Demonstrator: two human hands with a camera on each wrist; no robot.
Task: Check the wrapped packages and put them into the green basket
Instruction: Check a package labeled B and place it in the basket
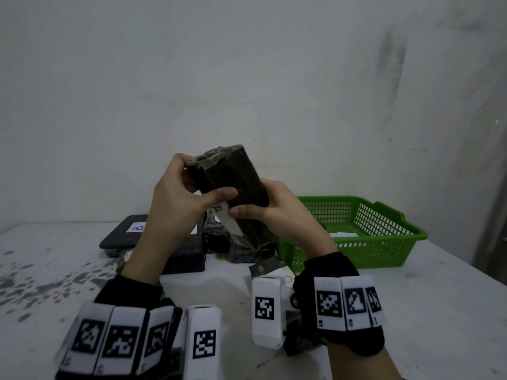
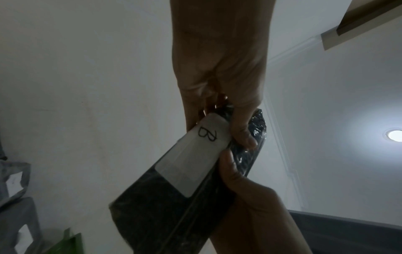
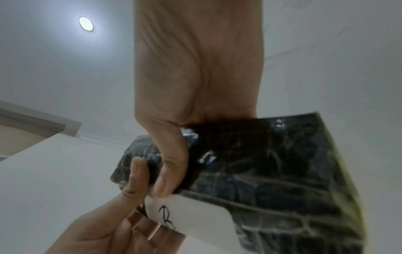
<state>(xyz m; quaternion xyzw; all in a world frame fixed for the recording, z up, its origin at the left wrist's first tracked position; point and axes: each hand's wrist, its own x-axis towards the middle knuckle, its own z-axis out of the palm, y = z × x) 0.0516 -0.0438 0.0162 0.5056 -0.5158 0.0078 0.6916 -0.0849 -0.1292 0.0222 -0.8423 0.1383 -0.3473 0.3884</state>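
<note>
Here I have one wrapped package [image 1: 233, 182] lifted clear of the table [image 1: 439, 283], held tilted between both hands in front of the far wall. My left hand [image 1: 175, 204] clamps its upper end, fingers curled over the top and thumb across the near face; my right hand [image 1: 274, 212] grips the lower part, thumb pressed just beside the white label [image 2: 195, 154]. The left wrist view shows that label marked with a handwritten "B". I judge the step in hand to be the check itself: the package is being turned so the label and the film can be read.

The green basket [image 1: 384, 242] stands on the table to the right, just beyond my right wrist, with something white lying inside it. Further dark packages [image 1: 129, 237] lie on the table to the left and behind my hands, one also labelled "B".

The next move, as I judge it, calls for carrying this package right and down over the basket rim, then letting go; a one-handed hold would probably suffice.
</note>
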